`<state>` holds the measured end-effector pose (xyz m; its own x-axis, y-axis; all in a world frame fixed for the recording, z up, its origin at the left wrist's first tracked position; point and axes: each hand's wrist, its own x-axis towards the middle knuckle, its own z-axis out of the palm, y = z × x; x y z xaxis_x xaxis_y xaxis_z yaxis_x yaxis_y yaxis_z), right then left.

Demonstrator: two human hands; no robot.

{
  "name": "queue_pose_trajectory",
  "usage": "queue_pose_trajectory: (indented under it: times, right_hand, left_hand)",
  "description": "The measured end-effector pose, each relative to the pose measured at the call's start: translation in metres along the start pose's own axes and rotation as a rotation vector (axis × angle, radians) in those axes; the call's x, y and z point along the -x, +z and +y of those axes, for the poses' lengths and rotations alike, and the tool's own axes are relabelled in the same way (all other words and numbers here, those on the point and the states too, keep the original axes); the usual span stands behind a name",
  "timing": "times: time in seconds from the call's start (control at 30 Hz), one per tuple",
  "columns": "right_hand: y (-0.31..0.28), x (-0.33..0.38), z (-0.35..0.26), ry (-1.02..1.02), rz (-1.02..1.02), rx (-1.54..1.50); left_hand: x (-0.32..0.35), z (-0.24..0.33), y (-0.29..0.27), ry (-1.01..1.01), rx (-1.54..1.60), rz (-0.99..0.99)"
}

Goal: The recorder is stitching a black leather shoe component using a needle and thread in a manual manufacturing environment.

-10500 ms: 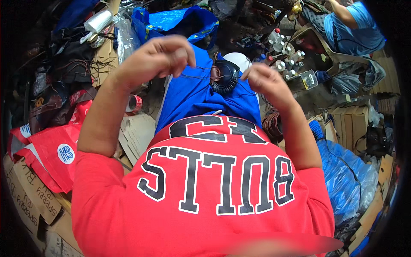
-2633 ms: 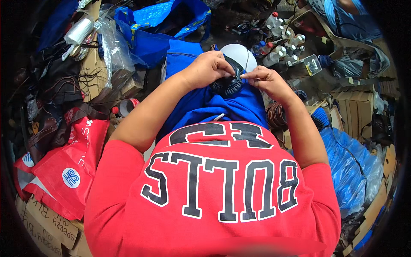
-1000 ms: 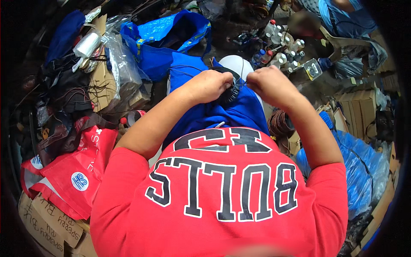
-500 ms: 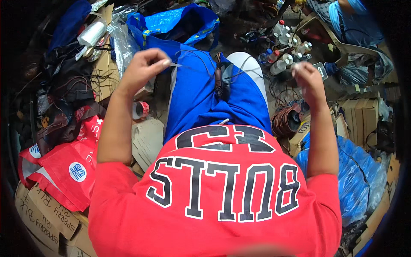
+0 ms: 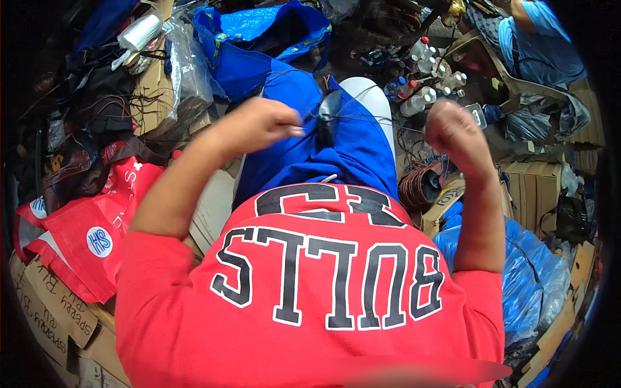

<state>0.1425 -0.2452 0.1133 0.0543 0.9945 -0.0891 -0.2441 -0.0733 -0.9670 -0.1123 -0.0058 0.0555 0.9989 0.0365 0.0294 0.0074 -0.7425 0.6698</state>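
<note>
Between my knees, against the blue trousers [image 5: 284, 97], stands a dark, shiny piece [image 5: 329, 116], its exact kind unclear. Thin dark thread [image 5: 378, 119] stretches from it toward both sides. My left hand [image 5: 268, 126], slightly blurred, is closed just left of the piece, with a thread end running into its fingers. On the other side my right hand [image 5: 456, 136] forms a fist beyond my right knee, and the thread leads to it. Neither hand touches the dark piece.
A blue bag [image 5: 259, 39] lies open beyond my knees. Several bottles [image 5: 427, 71] stand ahead on the right, near a person in a blue garment [image 5: 540, 45]. Brown cord [image 5: 417, 184] and blue plastic [image 5: 524, 278] lie right; a red bag [image 5: 84, 239] and cardboard [image 5: 61, 310] lie left.
My left hand has moved right and lower, closer to the dark piece; a thin pale item at its fingertips no longer shows. My right hand has curled into a tighter fist.
</note>
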Motion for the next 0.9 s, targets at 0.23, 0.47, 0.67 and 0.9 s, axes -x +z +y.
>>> queue_pose_trajectory:
  times: [0.23, 0.47, 0.67, 0.9]
  right_hand:
    - [-0.157, 0.168, 0.016, 0.506, 0.758, 1.086]
    - [-0.235, 0.302, 0.045, 1.011, 0.726, 1.594]
    - [-0.03, 0.019, 0.076, 0.371, 0.355, 0.572]
    - [0.003, -0.04, 0.088, 0.264, 0.232, 0.439]
  left_hand:
    - [0.14, -0.082, -0.24, -0.764, -0.827, 0.624]
    - [0.142, -0.108, -0.229, -0.947, -0.56, 0.754]
    - [-0.013, -0.016, 0.01, -0.181, 0.12, 0.292]
    - [-0.027, -0.003, 0.034, -0.27, 0.151, 0.204]
